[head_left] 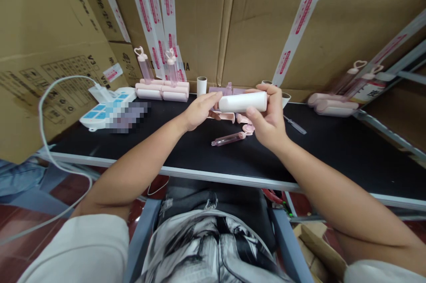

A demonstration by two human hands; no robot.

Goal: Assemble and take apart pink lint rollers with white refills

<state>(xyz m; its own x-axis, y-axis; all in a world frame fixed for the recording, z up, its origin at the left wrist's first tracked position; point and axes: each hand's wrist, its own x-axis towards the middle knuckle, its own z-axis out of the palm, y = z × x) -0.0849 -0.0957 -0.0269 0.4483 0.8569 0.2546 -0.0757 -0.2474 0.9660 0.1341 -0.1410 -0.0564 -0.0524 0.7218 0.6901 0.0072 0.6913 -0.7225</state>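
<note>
A white roll (242, 102), smooth like a lint-roller refill, lies level between my two hands above the table. My right hand (271, 121) is closed round its right end, thumb below and fingers over the far side. At the left end, my left hand (200, 110) pinches the roll with its fingertips, some of them hidden. Under the roll, a clear pinkish handle tube (229, 139) rests on the black table, its pink heart-shaped end (248, 129) to the right. Pink half-shell covers (226, 117) lie partly hidden behind my hands.
Pink lint rollers with upright clear handles (162, 89) stand back left, others (333, 104) back right. A white cardboard core (201, 86) stands near the cardboard wall (199, 21). A power strip (106, 112) with a white cable (41, 118) sits left. A clear stick (295, 125) lies right.
</note>
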